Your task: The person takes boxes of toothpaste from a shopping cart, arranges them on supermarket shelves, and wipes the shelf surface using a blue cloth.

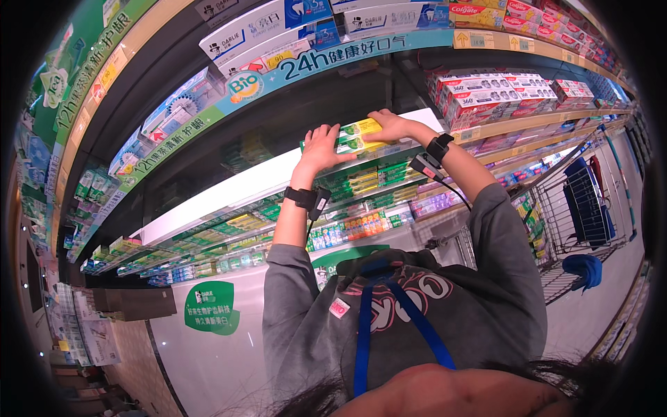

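Note:
Green-and-yellow toothpaste boxes [352, 143] lie stacked at the front of a white lit shelf [224, 185]. My left hand [320, 148] grips their left part, fingers over the top and thumb along the front. Around the yellow right end is my right hand [388, 128], its fingers reaching behind the boxes. Both palms cover part of the cartons, so their far sides are hidden. Each wrist wears a black strap with a small cabled device, the left device [319, 203] and the right device [427, 167].
Colgate cartons [490, 94] stand stacked to the right. Overhead, a shelf edge with a printed strip [344, 60] carries Darlie boxes [292, 26]. Lower shelves hold rows of toothpaste [359, 227]. A wire shopping cart [578, 208] with a blue item stands at the right.

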Motion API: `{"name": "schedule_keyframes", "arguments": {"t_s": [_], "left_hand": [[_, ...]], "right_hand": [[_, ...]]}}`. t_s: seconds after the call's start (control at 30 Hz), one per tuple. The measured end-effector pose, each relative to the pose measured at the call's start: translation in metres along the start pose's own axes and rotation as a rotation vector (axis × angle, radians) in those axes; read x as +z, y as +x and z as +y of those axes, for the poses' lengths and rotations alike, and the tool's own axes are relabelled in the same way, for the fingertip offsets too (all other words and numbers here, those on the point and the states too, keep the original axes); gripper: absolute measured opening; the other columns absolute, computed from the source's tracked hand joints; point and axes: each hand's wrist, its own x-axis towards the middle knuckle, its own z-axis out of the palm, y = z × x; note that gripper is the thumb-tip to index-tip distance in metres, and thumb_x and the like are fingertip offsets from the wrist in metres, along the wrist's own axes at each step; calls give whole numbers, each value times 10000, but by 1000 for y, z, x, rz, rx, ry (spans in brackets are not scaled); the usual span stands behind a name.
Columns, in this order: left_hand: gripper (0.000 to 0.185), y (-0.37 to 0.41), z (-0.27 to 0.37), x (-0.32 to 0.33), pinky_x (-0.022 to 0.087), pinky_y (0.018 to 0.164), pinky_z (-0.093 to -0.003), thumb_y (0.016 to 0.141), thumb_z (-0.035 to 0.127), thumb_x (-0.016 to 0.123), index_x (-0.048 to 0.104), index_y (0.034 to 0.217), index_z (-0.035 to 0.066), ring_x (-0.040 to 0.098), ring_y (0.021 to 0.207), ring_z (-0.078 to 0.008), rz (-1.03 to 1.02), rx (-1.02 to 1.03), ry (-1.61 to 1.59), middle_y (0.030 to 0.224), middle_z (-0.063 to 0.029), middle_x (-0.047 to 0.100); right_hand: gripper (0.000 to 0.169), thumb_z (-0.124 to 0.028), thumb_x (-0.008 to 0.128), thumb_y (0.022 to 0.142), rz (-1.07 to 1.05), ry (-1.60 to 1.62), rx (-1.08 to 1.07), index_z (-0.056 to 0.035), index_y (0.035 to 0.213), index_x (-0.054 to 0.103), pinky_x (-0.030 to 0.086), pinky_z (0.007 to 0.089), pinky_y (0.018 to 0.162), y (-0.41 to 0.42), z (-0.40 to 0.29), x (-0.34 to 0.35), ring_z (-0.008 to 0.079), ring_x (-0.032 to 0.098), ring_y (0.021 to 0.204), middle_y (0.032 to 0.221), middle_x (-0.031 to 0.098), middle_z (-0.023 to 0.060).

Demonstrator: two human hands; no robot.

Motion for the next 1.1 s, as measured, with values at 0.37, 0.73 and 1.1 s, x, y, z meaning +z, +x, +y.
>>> {"name": "schedule_keyframes", "arguments": {"t_s": [0.37,0.73,1.1], "left_hand": [[800,2,0,-7,364,923,-397,577,450,739,503,1222,39,485,1083,-300,86,84,-113,1119,-150,541],[804,-13,38,-71,343,907,-436,541,347,786,484,1212,22,485,1044,-320,417,377,94,1114,-160,515],[793,14,230,-14,344,884,-417,545,298,791,482,1217,14,475,1031,-291,93,1079,-151,1102,-138,506]], "right_hand": [[1060,-555,765,506,50,-281,-226,-107,1362,328,84,534,1068,-2,-15,-3,309,295,1286,1329,380,134],[919,-271,760,539,671,-406,-511,-82,1341,352,206,517,1044,-61,-61,-17,280,442,1137,1119,490,146],[893,-251,729,526,859,-332,321,-118,1333,369,336,390,817,-303,-2,48,292,485,961,1009,488,114]]}}
